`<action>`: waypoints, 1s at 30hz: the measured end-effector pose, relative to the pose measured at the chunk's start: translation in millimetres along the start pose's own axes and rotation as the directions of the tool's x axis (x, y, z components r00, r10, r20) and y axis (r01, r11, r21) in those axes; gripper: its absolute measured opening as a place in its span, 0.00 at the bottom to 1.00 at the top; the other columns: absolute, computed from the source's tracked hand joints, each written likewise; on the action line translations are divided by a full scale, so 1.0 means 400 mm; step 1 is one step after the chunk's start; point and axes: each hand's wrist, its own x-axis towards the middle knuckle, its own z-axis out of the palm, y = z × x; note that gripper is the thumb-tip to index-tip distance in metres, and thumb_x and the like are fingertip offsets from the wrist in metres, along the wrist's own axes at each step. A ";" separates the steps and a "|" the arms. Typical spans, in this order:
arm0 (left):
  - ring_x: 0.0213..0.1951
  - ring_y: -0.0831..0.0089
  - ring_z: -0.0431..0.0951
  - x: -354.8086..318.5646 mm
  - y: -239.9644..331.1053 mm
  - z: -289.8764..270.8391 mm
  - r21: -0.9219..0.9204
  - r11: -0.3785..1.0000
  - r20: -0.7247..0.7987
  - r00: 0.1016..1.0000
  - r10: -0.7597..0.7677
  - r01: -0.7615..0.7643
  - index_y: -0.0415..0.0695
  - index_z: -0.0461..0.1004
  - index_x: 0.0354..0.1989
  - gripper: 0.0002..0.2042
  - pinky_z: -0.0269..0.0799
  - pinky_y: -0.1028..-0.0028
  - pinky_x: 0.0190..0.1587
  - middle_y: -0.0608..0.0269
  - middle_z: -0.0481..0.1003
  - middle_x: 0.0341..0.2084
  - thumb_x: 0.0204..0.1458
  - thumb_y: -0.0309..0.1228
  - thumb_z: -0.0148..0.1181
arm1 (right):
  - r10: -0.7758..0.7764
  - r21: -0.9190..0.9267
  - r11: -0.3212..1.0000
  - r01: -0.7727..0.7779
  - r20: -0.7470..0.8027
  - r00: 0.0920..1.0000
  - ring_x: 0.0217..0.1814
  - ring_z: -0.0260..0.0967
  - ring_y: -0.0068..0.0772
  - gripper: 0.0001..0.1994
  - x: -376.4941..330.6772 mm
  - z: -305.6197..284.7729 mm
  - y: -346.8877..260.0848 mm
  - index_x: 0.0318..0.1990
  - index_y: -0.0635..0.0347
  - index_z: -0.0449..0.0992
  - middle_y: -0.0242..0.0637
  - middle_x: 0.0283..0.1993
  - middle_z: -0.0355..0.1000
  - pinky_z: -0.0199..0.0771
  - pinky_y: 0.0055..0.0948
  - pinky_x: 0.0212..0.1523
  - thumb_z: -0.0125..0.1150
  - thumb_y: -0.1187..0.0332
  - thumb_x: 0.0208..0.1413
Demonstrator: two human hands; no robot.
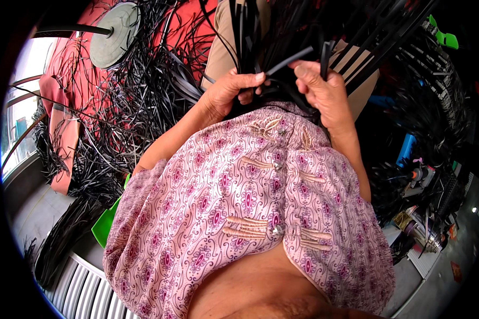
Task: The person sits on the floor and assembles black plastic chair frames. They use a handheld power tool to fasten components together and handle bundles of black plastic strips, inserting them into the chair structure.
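My left hand (230, 91) is closed, thumb pressed over bent fingers, on a flat black strip (289, 60) that slants up to the right. To its right, my right hand (325, 90) is curled around another black strip (326, 57), whose upper part stands out above the fingers. The right fingertips come close to the slanting strip; whether they touch it I cannot tell. Many long black strips (245, 32) fan out beyond both hands, over my lap. Dark strips between the hands are partly hidden in shadow.
A heap of loose black strips (117, 106) covers red cloth (189, 24) at the left, beside a round grey disc (117, 34) on a rod. More bundled strips (436, 117) lie at the right, near a bright green plastic piece (444, 37) and a shiny cylinder (428, 236).
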 end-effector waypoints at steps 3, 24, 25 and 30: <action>0.14 0.87 0.59 0.001 0.009 0.016 0.075 0.997 -0.005 1.000 0.002 -0.001 0.40 0.78 0.33 0.14 0.49 0.84 0.18 0.71 0.72 0.19 0.48 0.40 0.68 | -0.045 -0.024 0.999 0.047 0.055 0.997 0.18 0.51 0.08 0.14 0.012 0.021 0.011 0.39 0.64 0.80 0.23 0.22 0.66 0.47 0.12 0.18 0.66 0.60 0.55; 0.14 0.85 0.61 0.010 0.037 0.081 0.173 0.976 -0.040 0.989 0.144 -0.135 0.42 0.78 0.32 0.13 0.52 0.83 0.16 0.65 0.77 0.21 0.48 0.40 0.69 | -0.203 -0.045 0.979 0.199 -0.094 0.975 0.18 0.58 0.12 0.14 0.042 0.041 0.048 0.34 0.66 0.77 0.30 0.22 0.69 0.56 0.16 0.18 0.64 0.60 0.58; 0.14 0.85 0.61 0.007 0.042 0.086 0.200 0.969 -0.047 0.986 0.158 -0.145 0.42 0.78 0.33 0.14 0.52 0.83 0.16 0.65 0.77 0.21 0.49 0.41 0.68 | -0.214 -0.048 0.977 0.210 -0.110 0.971 0.18 0.58 0.13 0.14 0.040 0.044 0.046 0.35 0.66 0.77 0.30 0.22 0.69 0.56 0.16 0.18 0.64 0.60 0.57; 0.14 0.86 0.61 -0.003 0.063 0.103 0.366 0.919 -0.049 0.983 0.175 -0.146 0.42 0.79 0.29 0.14 0.53 0.82 0.16 0.66 0.78 0.19 0.52 0.41 0.65 | -0.258 -0.011 0.965 0.262 -0.214 0.942 0.18 0.58 0.13 0.15 0.023 0.049 0.026 0.35 0.67 0.76 0.29 0.22 0.68 0.56 0.16 0.18 0.64 0.60 0.57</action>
